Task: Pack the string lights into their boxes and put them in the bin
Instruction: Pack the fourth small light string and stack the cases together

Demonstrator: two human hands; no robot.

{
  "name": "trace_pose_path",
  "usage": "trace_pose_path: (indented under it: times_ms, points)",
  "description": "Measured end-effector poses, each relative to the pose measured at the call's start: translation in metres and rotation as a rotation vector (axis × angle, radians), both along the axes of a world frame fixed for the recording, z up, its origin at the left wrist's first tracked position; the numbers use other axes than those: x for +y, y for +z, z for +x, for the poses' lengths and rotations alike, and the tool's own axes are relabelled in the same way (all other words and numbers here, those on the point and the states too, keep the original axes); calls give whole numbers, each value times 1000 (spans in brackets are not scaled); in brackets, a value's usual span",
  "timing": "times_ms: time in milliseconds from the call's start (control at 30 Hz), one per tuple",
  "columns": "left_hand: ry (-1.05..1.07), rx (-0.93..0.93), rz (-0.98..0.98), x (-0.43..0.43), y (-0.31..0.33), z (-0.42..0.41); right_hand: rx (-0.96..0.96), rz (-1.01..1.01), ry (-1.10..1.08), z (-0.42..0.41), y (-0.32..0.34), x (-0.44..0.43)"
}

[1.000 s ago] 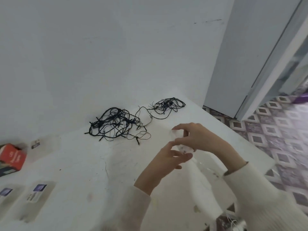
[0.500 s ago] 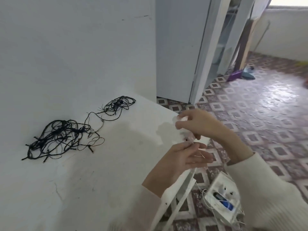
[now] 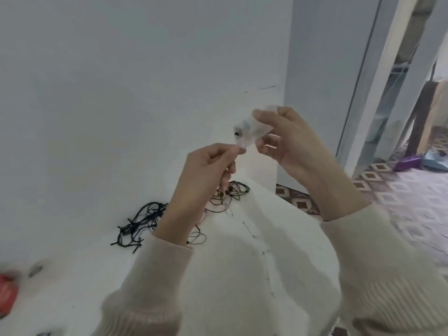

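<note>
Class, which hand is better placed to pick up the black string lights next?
Left, probably: the left hand merely pinches a corner of the small clear plastic packet, nearer the tangled black string lights; the right hand grips its body.

no legible text, red box (image 3: pixel 7 297) perhaps printed

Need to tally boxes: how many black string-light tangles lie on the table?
2. A larger tangle lies by the wall, left of the left hand; a smaller tangle sits farther back, partly behind that hand. Sleeves may hide more.
</note>
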State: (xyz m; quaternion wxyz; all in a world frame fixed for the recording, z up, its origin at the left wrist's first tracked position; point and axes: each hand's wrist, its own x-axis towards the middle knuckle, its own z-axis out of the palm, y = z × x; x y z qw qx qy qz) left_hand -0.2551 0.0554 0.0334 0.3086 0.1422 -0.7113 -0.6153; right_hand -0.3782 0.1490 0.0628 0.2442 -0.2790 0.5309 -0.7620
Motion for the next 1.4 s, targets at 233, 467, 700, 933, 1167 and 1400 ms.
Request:
trace_pose_path:
  times_ms: [233,467,700,933,1167,1400]
  points:
    - [496,175,-176,-75,22,41,-483,-115,457,37,7,-74]
    - [557,-45,-287,-96,-29,57,-577,-309,519,87,-1,-140]
    - [631,-565,-820,-103,8,98,1324,-124,-55,81,-1,-176]
    - [568,-382,-829,-115,46,126,1042,386,820,66,31,-174]
    - [458,25,-277,-123,32,128,300,4,1236,51,11,-186]
    - [357,208,168,-124,11,119,-177,-285,915,82,6,-201]
